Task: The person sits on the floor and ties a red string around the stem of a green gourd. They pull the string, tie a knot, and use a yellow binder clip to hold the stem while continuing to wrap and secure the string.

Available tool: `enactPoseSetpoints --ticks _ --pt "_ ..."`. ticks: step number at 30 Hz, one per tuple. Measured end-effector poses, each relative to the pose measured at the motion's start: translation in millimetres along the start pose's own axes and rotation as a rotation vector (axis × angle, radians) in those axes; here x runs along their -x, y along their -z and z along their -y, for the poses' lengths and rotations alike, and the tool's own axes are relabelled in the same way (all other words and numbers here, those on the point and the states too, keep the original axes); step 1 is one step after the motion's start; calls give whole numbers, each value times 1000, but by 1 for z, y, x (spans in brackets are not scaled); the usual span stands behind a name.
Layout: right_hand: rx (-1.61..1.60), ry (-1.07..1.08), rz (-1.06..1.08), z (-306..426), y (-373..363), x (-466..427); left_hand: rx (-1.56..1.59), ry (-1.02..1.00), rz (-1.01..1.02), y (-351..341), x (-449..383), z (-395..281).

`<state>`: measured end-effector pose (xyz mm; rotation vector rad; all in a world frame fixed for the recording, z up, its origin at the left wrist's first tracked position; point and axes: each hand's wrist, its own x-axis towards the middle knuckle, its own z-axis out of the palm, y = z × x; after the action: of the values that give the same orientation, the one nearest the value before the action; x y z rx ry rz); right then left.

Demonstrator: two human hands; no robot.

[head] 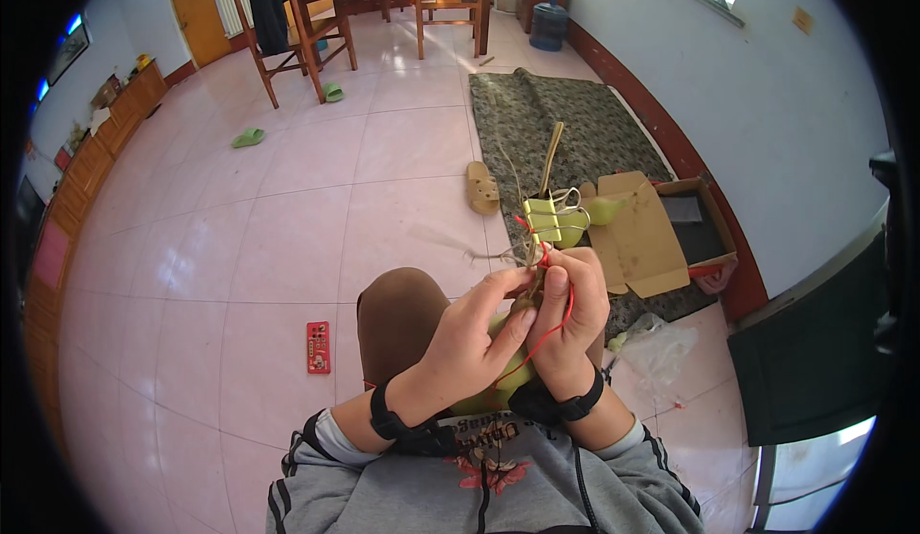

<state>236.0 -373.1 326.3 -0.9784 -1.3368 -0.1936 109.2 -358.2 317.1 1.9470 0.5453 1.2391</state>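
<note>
In front of my lap, my left hand point(467, 340) pinches a bundle of dry stems point(533, 291) between thumb and fingers. Close against it, my right hand point(575, 311) grips a red cord point(540, 342) at the stems, with the cord's tail hanging toward my lap. Just beyond my fingertips, a yellow binder clip point(543, 219) with wire handles is clamped on the stems. A pale green gourd point(514, 379) rests in my lap, partly hidden by my hands. Another green gourd point(607, 210) shows past the clip.
An opened cardboard box point(640, 235) lies on a dark patterned mat point(568, 110) at the right. Near my right side is a clear plastic bag point(661, 347). A tan clog point(482, 187) sits ahead, and a red flat item point(318, 348) lies on the tiles at left.
</note>
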Motion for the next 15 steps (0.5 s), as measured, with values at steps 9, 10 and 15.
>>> enactPoseSetpoints --ticks 9,10,15 --pt "46 -125 125 4 22 -9 2 -54 -59 -14 -4 -8" --pt "-13 -229 151 5 25 -10 -6 -60 -63 -14 -4 -8" --pt "-390 -675 181 11 29 -17 -78 -135 -152 -21 -1 -7"
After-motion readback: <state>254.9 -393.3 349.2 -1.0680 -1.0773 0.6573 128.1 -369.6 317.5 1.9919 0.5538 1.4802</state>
